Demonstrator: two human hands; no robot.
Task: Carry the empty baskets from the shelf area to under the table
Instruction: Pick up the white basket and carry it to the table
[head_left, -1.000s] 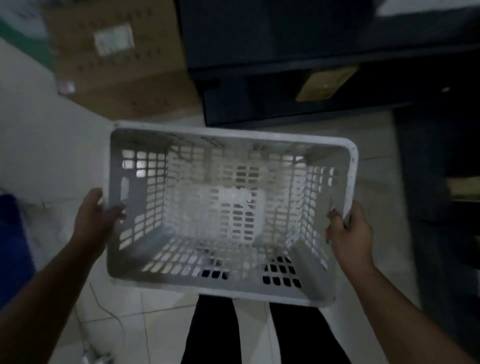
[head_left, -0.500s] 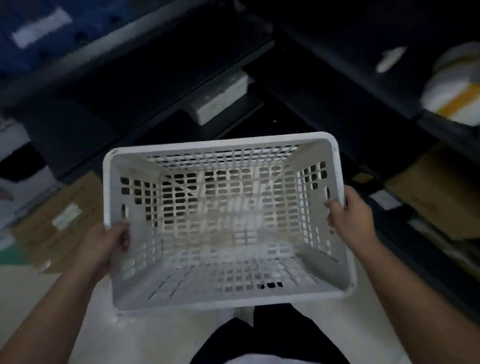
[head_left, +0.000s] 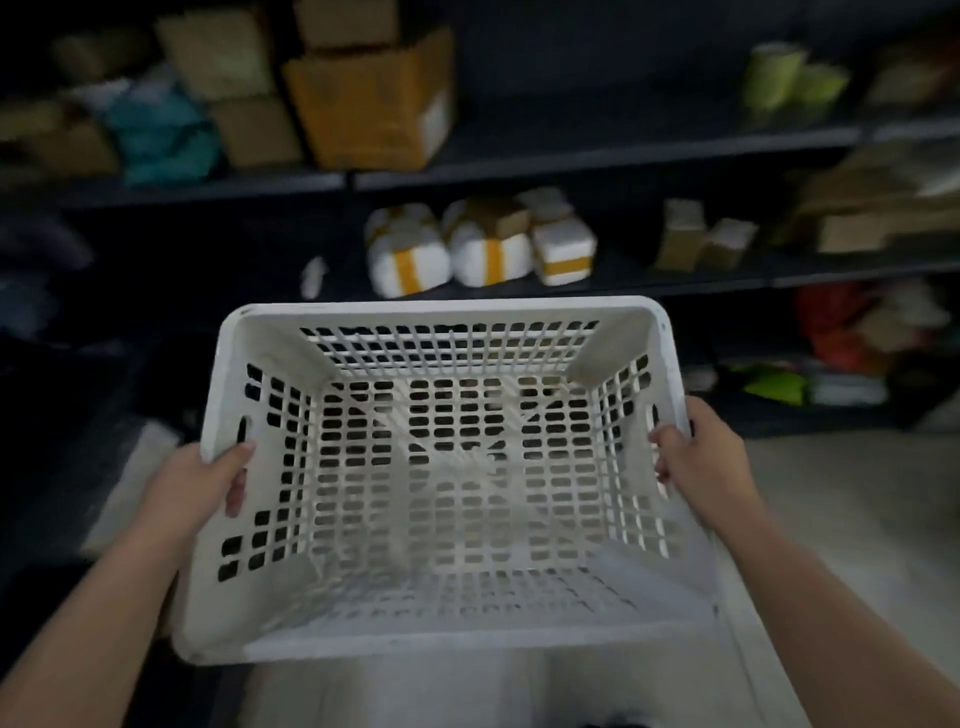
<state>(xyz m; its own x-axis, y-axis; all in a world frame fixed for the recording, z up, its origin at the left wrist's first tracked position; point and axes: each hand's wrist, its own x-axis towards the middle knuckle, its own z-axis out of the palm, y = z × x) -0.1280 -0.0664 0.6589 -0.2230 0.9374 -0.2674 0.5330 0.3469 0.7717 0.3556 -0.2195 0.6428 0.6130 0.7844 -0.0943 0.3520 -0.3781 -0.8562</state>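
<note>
Both hands grip one white plastic laundry basket (head_left: 447, 467), held in the air in front of the body, opening up, nothing inside. Left hand (head_left: 200, 486) is clamped on the left short-side rim, thumb hooked over the edge and lying on the inner wall, remaining fingers hidden outside. Right hand (head_left: 701, 457) is clamped on the right short-side rim, thumb curled inside, other fingers out of sight behind the wall.

Dark metal shelving (head_left: 597, 150) fills the background, blurred. Upper shelf: orange-brown cardboard box (head_left: 374, 104) with smaller brown boxes stacked to its left, teal bundle (head_left: 161, 140) further left, pale green rolls (head_left: 789, 78) at right. Middle shelf, just past the basket's far rim: three white parcels with yellow tape (head_left: 478, 244), two small tan boxes (head_left: 701, 236) to their right. Lower right bay: red item (head_left: 831, 327) and a bright green item (head_left: 769, 384), too blurred to identify. Pale floor (head_left: 857, 493) at right.
</note>
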